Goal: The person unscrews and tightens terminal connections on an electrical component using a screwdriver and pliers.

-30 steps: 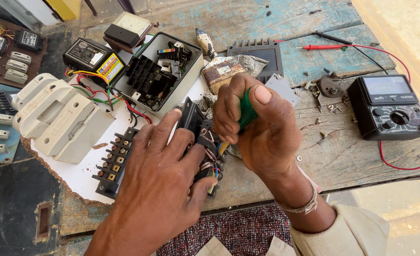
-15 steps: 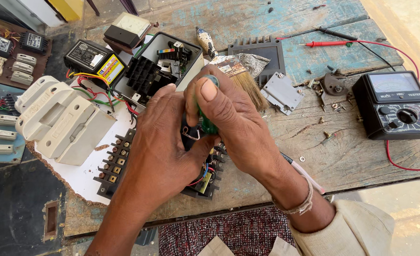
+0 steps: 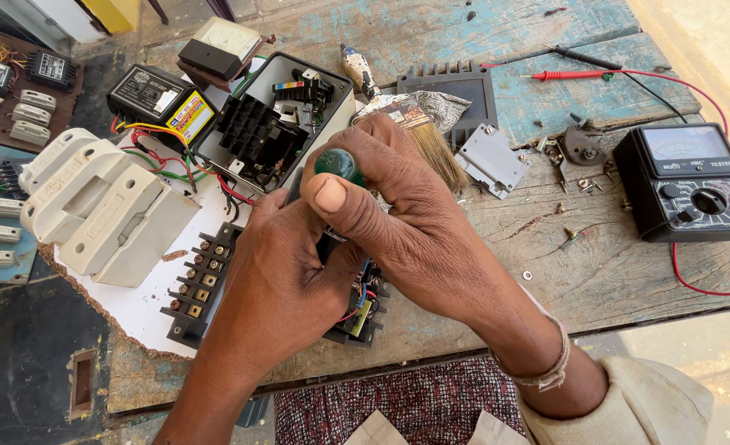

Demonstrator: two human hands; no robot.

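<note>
The right hand [image 3: 398,206] is clamped around a screwdriver with a round green plastic handle [image 3: 338,165], thumb pressed against the handle and the shaft pointing straight down, hidden under the fingers. The left hand [image 3: 286,276] closes on a black plastic electrical module with a row of brass screw terminals [image 3: 196,288], steadying it from the side; the two hands touch over it. The module lies near the front edge of the weathered wooden worktop [image 3: 596,272], partly on a white sheet [image 3: 134,309]; red, blue and black wires and a small circuit part [image 3: 356,313] show under the right wrist. By the look of it, a screw in the module is being turned; the tip's seat is out of sight, so that step calls for steady downward pressure while the left hand keeps the module from twisting.

Behind the hands sits an open grey box with black parts inside [image 3: 270,124], with a bristle brush [image 3: 431,136] beside it. A white moulded plastic cover [image 3: 101,206] lies towards the left edge, and a black analogue multimeter [image 3: 690,181] with red leads rests by the right edge.
</note>
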